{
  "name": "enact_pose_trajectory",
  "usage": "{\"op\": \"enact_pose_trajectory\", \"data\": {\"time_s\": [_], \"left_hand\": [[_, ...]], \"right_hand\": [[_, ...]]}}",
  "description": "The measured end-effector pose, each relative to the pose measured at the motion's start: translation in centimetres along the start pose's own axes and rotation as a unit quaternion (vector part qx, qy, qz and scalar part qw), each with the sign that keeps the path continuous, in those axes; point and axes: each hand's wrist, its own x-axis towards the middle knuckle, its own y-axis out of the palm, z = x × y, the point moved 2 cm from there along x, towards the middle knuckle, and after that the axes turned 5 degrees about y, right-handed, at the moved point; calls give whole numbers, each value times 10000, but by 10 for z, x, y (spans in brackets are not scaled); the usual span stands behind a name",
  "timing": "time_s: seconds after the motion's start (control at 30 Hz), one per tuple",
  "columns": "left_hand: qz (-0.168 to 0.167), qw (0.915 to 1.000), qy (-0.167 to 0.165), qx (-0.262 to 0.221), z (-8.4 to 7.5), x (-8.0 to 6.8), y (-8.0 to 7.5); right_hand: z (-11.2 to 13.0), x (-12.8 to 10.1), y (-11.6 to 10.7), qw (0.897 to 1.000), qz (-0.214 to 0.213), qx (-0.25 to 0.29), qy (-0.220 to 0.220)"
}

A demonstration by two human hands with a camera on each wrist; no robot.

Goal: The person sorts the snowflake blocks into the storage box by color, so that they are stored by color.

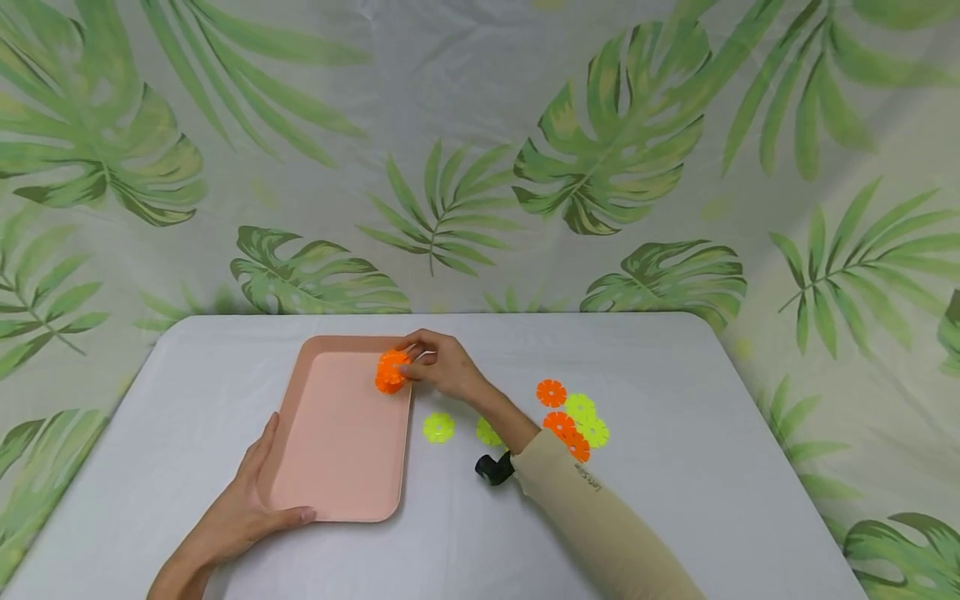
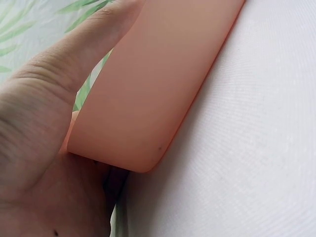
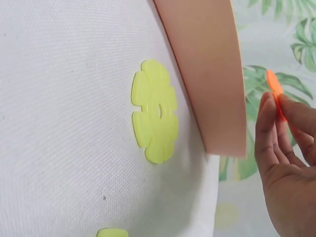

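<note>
A leaf-print curtain [image 1: 465, 108] hangs behind the table [image 1: 697, 525] and down both its sides, pale grey-white, with split monstera leaves [image 1: 637, 154] and feathery palm fronds [image 1: 442, 217] in green. I can see soft creases near the top. The tabletop is white, its far corners rounded; up close it looks finely woven, with a tiny dark speck [image 3: 104, 198].

The tray [image 1: 337, 442] was pale pink, the pinched disc [image 1: 391, 364] orange. Right of it, loose discs [image 1: 551, 393] were orange or yellow-green. The tablecloth [image 1: 675, 492] was white, the far backdrop [image 1: 450, 100] pale with green leaves [image 1: 637, 150], the right sleeve [image 1: 600, 517] beige.
</note>
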Motion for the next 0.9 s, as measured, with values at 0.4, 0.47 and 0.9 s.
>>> {"op": "enact_pose_trajectory", "data": {"time_s": [0.4,0.47,0.9], "left_hand": [[10,10000,8,-25,1,0,0],[12,10000,-8,-33,0,0,0],[-15,10000,16,-29,0,0,0]], "right_hand": [[4,6,8,9998,30,-179,-9],[4,8,9,9997,17,-258,-15],[6,15,20,9995,96,-219,192]]}}
